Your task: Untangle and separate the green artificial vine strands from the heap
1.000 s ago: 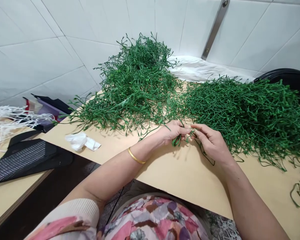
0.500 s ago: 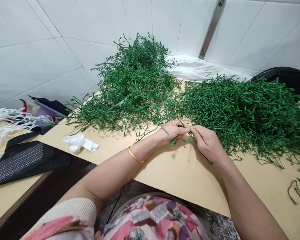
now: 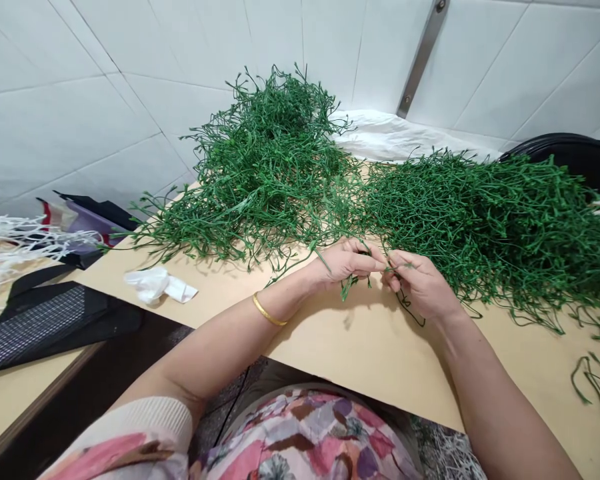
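My left hand (image 3: 347,260) is closed on thin green stems (image 3: 349,287), whose tips hang below its fingers. Right beside it, fingertips nearly touching, my right hand (image 3: 420,280) pinches a green stem, and a dark green strand loops down under its palm. Behind both hands lie a tall heap of green stems (image 3: 275,153) on the left and a wide heap of green stems (image 3: 480,220) on the right. A few loose stems (image 3: 597,383) lie at the table's right side.
A crumpled white tissue (image 3: 160,285) lies on the tan table (image 3: 350,353). White strands (image 3: 25,243) and a black mesh item (image 3: 45,327) are at the left. White cloth (image 3: 395,137) and a round black object (image 3: 565,157) stand against the tiled wall.
My right hand has shifted slightly right, and its fingers have turned, with a green stem now showing across them. The left hand has barely moved.
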`<state>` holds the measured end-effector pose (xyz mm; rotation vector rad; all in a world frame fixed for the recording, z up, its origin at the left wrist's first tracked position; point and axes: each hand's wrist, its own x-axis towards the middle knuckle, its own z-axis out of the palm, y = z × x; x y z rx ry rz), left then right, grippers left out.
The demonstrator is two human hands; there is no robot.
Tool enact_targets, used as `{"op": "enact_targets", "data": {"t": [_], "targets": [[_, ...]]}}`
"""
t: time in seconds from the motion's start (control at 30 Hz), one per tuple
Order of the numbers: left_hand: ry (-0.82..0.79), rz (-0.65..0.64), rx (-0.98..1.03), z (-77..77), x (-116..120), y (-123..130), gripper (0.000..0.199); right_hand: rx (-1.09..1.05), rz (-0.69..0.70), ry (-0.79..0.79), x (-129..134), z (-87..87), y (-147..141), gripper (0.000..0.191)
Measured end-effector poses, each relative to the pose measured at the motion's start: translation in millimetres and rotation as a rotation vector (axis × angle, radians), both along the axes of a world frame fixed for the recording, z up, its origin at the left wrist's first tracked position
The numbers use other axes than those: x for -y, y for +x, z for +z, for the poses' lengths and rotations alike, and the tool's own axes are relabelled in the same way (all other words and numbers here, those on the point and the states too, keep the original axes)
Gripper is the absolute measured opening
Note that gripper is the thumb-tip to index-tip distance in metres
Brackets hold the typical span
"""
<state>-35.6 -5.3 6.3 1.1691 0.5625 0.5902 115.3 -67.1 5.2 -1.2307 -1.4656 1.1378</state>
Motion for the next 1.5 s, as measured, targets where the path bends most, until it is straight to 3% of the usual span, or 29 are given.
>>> {"op": "enact_targets", "data": {"t": [0.07, 0.17, 0.3, 0.47, 0.57, 0.63, 0.73, 0.83, 1.03, 1.13, 1.3, 1.5], "targets": [[-0.003, 0.015, 0.035, -0.8, 0, 1, 0.015, -0.160, -0.043, -0.052, -1, 0.9, -3, 0.037], [-0.078, 0.069, 0.095, -4.7, -3, 4, 0.015, -0.237, -0.281, 0.006, -4, 0.5, -2, 0.035], [-0.150, 0.157, 0.081, -8.1, -6, 8, 0.019, -0.141, -0.634, 0.271, -9, -1.3, 7, 0.031], [-0.177, 0.206, 0.065, -10.5, -6, 9, 0.024, 0.052, -0.846, 0.496, -5, 2.9, 13, 0.027], [-0.185, 0.232, 0.055, -13.9, -7, 11, 0.029, 0.255, -0.855, 0.512, 5, 4.7, 9, 0.024], [-0.201, 0.250, 0.059, -16.2, -8, 12, 0.030, 0.462, -0.822, 0.617, 13, 4.0, 4, 0.019], [-0.225, 0.261, 0.081, -17.8, -9, 12, 0.029, 0.764, -0.563, 0.910, 20, 1.7, -9, 0.004], [-0.214, 0.248, 0.098, -16.2, -7, 12, 0.027, 0.925, -0.339, 1.053, 22, 0.0, -22, 0.009], [-0.134, 0.217, -0.012, -7.5, 3, 10, 0.020, 1.135, -0.380, 1.013, 17, -4.2, -26, 0.019], [-0.095, 0.221, -0.002, -5.7, 6, 10, 0.017, 1.190, -0.403, 0.870, 11, -9.3, -25, 0.029], [-0.086, 0.203, 0.014, -4.4, 7, 11, 0.013, 1.068, -0.424, 0.567, 1, -17.3, -23, 0.030], [-0.105, 0.208, 0.055, -9.2, 7, 12, 0.013, 0.922, -0.424, 0.403, 1, -12.1, -24, 0.029]]}}
